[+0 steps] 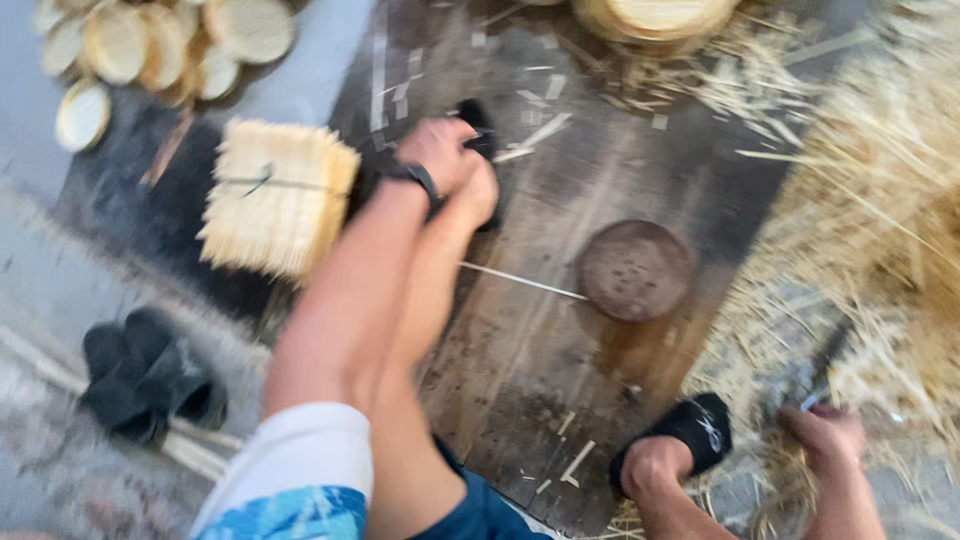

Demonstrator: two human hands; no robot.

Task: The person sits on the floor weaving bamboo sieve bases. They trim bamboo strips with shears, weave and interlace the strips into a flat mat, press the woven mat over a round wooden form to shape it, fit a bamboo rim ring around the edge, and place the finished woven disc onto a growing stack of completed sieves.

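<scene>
While left hand (445, 150) is laid by black-sandalled foot (482, 150), its grip cannot be told through blur. Right hand (825, 435) seen clenched on dark metal blade tool (812, 372), low right, over pale straw shavings (880, 200). Tool judged stiff, sharp, best taken by handle. Thin pale bamboo strip (520, 281), judged light and springy, laid across dark worn wooden board (520, 350) beside round brown disc (635, 270). Tied bundle of bamboo sticks (280, 195) set on grey floor (40, 290).

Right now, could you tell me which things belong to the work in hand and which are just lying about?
In use: left hand over wooden board; right hand gripping blurred dark tool; thin strip; round disc.
Lying about: tied stick bundle; round bamboo pieces; spare black sandals; shavings.
</scene>
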